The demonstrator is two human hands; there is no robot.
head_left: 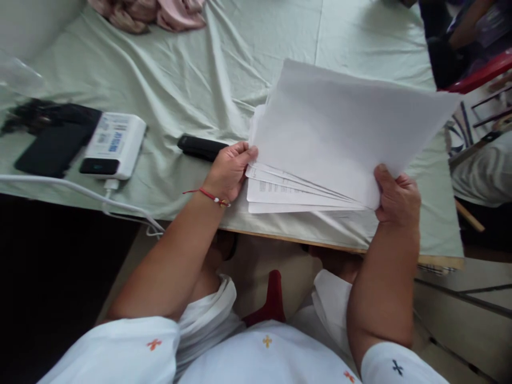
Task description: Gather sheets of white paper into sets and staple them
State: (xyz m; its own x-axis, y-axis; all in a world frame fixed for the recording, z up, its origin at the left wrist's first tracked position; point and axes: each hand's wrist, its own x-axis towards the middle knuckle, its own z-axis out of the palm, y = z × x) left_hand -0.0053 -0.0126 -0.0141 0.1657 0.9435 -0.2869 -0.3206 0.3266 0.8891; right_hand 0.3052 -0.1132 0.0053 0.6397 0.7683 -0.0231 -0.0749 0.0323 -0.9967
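Two hands (pixel 230 170) — one stapler (pixel 202 147), one power bank (pixel 114 145).

Home room — table under wrinkled green sheet (pixel 192 74), crumpled pink cloth (pixel 148 13), power bank (pixel 114 144) charging.

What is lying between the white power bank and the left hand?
In the head view, a black stapler-like object lies on the green sheet, between power bank and left hand.

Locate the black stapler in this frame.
In the head view, the black stapler lies on the pale green sheet, just left of the left hand gripping the paper stack.
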